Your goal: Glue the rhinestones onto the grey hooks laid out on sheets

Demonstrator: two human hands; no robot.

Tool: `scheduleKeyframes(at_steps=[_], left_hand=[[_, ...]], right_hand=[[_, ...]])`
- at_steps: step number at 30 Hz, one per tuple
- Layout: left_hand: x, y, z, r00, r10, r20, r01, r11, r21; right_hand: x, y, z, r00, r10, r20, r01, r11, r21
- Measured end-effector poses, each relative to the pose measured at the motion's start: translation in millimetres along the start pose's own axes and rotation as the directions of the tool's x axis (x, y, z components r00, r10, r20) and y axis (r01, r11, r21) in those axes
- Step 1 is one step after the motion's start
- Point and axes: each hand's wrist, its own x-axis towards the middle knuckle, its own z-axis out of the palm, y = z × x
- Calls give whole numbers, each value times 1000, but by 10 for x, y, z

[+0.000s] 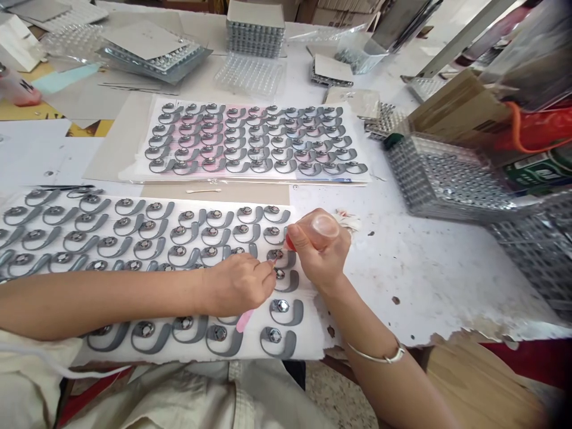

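Cream sleeve (31,375) nearest; left grip (236,285) closed on pink stick (244,322), right grip (319,250) pinching red item (289,241) above grey curved part (286,259). Risk: hand slip knocks neighbouring parts out of line.

A white workbench (447,298) with a chipped, peeling edge stands over a speckled floor (342,396), cardboard boxes (313,12) beyond it.

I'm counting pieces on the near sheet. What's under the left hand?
The left hand covers part of the white sheet. Gray curved pieces show above and below it, but any directly beneath it are hidden.
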Motion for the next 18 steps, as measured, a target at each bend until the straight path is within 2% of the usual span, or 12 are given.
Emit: scheduleKeyframes(at_steps=[6, 9, 14, 18], left_hand=[[2, -14, -6, 1000, -18, -8, 17, 999, -48], [0, -47, -13, 998, -37, 50, 41, 995, -86], [-5, -146, -43, 976, -74, 203, 128, 954, -270], [-12, -210, -38, 966, -99, 240, 185, 911, -368]], right_hand=[[0, 16, -13, 995, -97, -4, 96, 993, -66], [-4, 21, -20, 996, -90, 0, 90, 992, -85], [-8, 7, -36, 994, -108, 26, 111, 986, -123], [-13, 12, -43, 991, -132, 35, 135, 983, -128]])
